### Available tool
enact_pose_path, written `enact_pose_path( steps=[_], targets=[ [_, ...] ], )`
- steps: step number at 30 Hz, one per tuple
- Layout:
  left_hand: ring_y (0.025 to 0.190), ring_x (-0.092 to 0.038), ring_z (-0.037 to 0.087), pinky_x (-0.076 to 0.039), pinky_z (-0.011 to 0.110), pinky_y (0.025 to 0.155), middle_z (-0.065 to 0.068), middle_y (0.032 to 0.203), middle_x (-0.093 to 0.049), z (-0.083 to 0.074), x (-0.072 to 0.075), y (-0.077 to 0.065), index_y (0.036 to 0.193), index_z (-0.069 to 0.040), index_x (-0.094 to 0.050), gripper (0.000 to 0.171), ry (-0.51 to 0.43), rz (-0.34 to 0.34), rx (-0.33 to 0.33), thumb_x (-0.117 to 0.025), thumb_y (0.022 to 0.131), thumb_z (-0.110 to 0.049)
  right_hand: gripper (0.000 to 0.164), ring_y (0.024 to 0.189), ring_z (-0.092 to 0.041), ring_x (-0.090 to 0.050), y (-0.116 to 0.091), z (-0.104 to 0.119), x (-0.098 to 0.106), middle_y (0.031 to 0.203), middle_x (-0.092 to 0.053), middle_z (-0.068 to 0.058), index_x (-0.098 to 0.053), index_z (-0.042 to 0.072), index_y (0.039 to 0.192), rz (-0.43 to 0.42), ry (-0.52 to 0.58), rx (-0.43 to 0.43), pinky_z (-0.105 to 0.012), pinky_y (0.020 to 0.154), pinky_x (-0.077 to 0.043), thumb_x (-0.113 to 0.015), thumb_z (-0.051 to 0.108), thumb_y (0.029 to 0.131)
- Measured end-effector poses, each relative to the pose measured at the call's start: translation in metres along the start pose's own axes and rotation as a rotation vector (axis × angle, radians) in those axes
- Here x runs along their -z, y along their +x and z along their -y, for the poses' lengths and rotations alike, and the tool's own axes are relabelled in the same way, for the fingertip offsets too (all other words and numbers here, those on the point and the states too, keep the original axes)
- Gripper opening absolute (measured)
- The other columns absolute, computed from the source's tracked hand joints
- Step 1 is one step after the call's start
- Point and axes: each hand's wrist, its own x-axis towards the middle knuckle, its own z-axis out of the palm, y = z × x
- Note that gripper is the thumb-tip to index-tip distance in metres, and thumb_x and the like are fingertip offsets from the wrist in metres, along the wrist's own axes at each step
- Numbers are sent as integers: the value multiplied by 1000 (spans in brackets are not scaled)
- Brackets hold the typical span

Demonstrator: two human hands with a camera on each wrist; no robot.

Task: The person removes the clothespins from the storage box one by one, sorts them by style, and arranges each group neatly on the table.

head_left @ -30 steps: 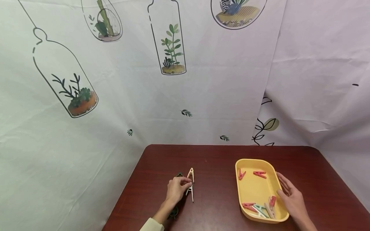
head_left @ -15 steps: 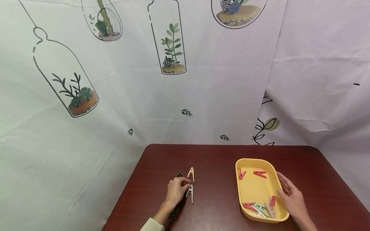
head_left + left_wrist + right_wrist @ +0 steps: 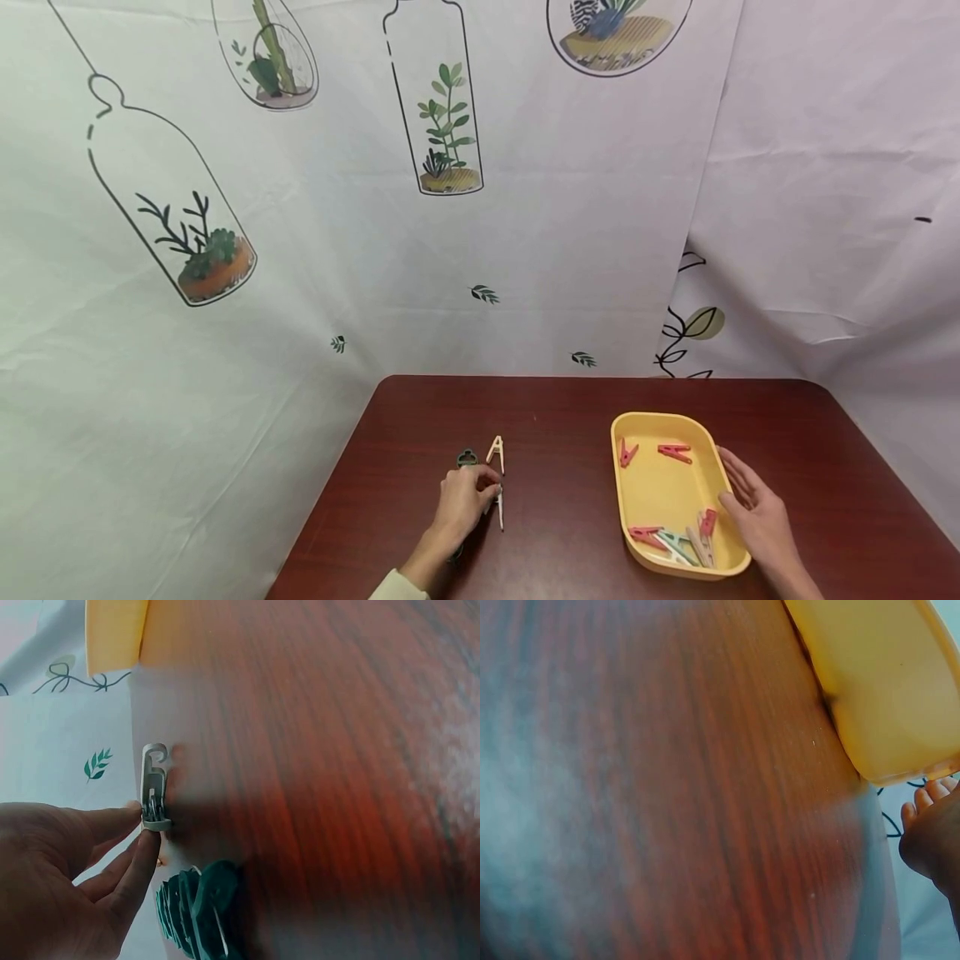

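Observation:
My left hand [image 3: 462,504] pinches a pale clothespin [image 3: 154,787] between thumb and fingertips, close over the table. A cream clothespin [image 3: 497,452] lies just beyond that hand. Partly hidden under the hand and wrist is a dark green thing [image 3: 199,911] of several flat layered pieces, with a looped end [image 3: 467,457] showing past the fingers. At the right, my right hand [image 3: 757,508] holds the side of a yellow basin [image 3: 617,475], thumb at the rim and fingers along the outer wall. Inside lie red clothespins [image 3: 675,452], a green-and-white one [image 3: 677,546] and a beige one [image 3: 699,546].
The dark red-brown wooden table [image 3: 562,483] has rounded far corners. A white cloth backdrop [image 3: 540,250] with printed plants in jars hangs behind it and at both sides. The basin stands near the table's right side.
My left hand has shifted slightly right and toward the near edge, and the pinched clothespin has turned more edge-on. More of the green looped end shows. My right hand and the basin have not moved.

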Motion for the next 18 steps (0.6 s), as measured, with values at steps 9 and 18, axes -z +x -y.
enact_pose_path(
  steps=[9,18],
  targets=[
    [75,-73,13,-58,38,67,-12,79,-76,1,1,-1,86,-20,-82,13,33,-24,21,-92,81,-12,58,123,23,-43,0,0,0,155,-51,4,-44,-5,157,-2,4,7,-2,96,-40,-58,-9,102],
    [74,-72,5,-59,39,72,-10,83,-78,6,3,6,95,-15,-83,14,-76,-72,0,-89,84,-10,57,124,23,-44,0,1,0,153,-51,10,-44,-6,157,-6,17,21,-2,96,-40,-58,-11,101]
  ],
)
